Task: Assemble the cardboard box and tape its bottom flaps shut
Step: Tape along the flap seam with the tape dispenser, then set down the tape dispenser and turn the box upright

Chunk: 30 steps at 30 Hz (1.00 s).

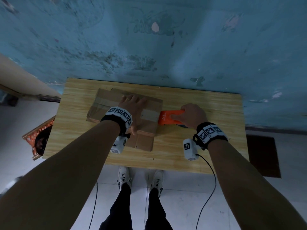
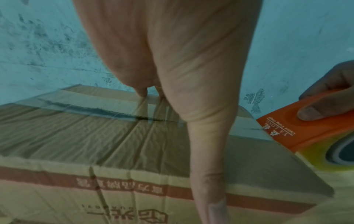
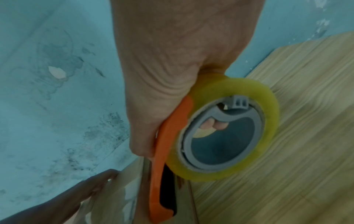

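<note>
A brown cardboard box (image 1: pixel 108 103) stands on the wooden table (image 1: pixel 207 103), its folded flaps facing up with clear tape along the seam (image 2: pixel 99 111). My left hand (image 1: pixel 132 107) lies flat on the flaps with straight fingers, pressing them down; its thumb (image 2: pixel 208 166) hangs over the near edge. At the box's right edge my right hand (image 1: pixel 191 115) grips an orange tape dispenser (image 1: pixel 167 117), thumb on its top. The yellowish tape roll (image 3: pixel 229 130) sits in the dispenser (image 3: pixel 164 151), and the same dispenser (image 2: pixel 306 121) touches the box's right end.
The table stands against a worn blue wall (image 1: pixel 149 39). A patterned orange thing (image 1: pixel 39 135) sits on the floor at the left, a dark mat (image 1: pixel 264 156) at the right. My feet (image 1: pixel 141 178) are at the table's near edge. Cables hang from both wrist cameras.
</note>
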### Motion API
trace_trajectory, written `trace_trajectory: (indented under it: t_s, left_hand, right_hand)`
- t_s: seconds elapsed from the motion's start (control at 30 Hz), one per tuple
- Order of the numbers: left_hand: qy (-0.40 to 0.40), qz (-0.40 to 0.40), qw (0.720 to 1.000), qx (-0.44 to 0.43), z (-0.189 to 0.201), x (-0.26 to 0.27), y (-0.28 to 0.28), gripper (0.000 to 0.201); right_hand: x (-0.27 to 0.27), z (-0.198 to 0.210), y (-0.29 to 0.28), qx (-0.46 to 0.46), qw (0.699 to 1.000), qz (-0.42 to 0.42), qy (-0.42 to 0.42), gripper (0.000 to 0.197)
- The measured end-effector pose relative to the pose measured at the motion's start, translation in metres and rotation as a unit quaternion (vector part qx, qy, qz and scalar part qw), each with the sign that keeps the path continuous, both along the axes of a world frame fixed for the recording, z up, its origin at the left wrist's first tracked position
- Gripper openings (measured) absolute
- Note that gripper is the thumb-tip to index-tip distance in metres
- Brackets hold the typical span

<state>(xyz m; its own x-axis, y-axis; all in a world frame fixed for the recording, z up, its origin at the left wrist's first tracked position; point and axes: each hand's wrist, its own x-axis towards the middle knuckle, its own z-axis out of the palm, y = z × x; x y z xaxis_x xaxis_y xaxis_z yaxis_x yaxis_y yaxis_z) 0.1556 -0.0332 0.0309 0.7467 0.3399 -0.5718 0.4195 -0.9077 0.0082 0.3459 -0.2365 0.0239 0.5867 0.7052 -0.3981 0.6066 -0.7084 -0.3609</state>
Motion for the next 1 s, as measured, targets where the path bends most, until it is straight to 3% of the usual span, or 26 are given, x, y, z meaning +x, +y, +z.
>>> trace_trajectory:
  t_s: [0.17, 0.3, 0.53, 0.63, 0.9, 1.0]
  left_hand:
    - [-0.004, -0.008, 1.000, 0.004, -0.002, 0.000, -0.001, 0.163]
    - [-0.021, -0.003, 1.000, -0.003, -0.009, -0.002, 0.001, 0.163]
    - [-0.042, 0.005, 0.999, -0.011, -0.017, -0.008, 0.004, 0.168]
    - [-0.041, 0.001, 0.999, -0.008, -0.022, -0.013, 0.004, 0.171]
    - [-0.115, -0.009, 0.993, -0.035, -0.032, -0.034, 0.012, 0.169]
    - [-0.143, 0.006, 0.988, -0.062, -0.032, -0.042, 0.015, 0.167]
  right_hand:
    - [-0.028, -0.014, 0.010, -0.087, 0.994, 0.049, -0.050, 0.058]
    - [-0.052, -0.042, -0.004, -0.095, 0.995, -0.038, -0.004, 0.052]
    - [-0.043, -0.057, -0.040, -0.017, 0.970, -0.218, -0.111, 0.062]
    - [-0.035, -0.056, -0.051, -0.018, 0.961, -0.239, -0.141, 0.050]
    - [-0.047, -0.063, -0.062, -0.098, 0.956, -0.261, -0.087, 0.041]
    - [-0.053, -0.054, -0.046, -0.100, 0.943, -0.290, -0.130, 0.067]
